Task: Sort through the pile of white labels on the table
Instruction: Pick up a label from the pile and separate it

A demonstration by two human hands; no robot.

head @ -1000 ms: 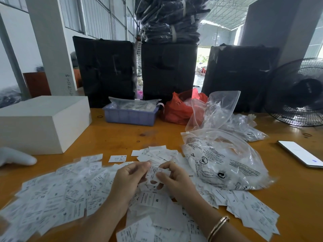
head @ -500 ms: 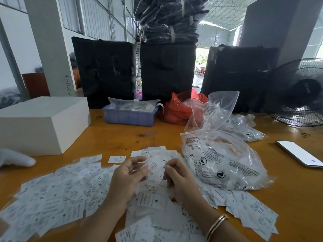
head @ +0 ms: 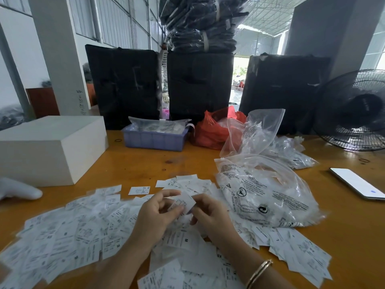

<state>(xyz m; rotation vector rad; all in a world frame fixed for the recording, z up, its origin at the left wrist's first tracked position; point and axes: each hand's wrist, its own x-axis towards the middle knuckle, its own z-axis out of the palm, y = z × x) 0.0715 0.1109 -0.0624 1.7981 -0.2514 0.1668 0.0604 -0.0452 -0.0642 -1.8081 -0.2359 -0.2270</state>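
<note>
Both arms reach forward, hands close together. The left hand (head: 155, 212) has bent fingers and pinches a small white paper label (head: 184, 202). The right hand (head: 210, 213) pinches it too, its wrist wearing a thin gold bangle (head: 259, 273).

Both hands (head: 183, 211) apparently pinching one label (head: 184, 202) above the label pile (head: 68, 236).

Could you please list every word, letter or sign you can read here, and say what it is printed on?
"M": on a label in the pile below the hands.
"L": on a label right of the pile.
Recycling-type symbols: on the clear plastic bag; its lines of print are too small to read.
Pillar handwriting: illegible.
</note>
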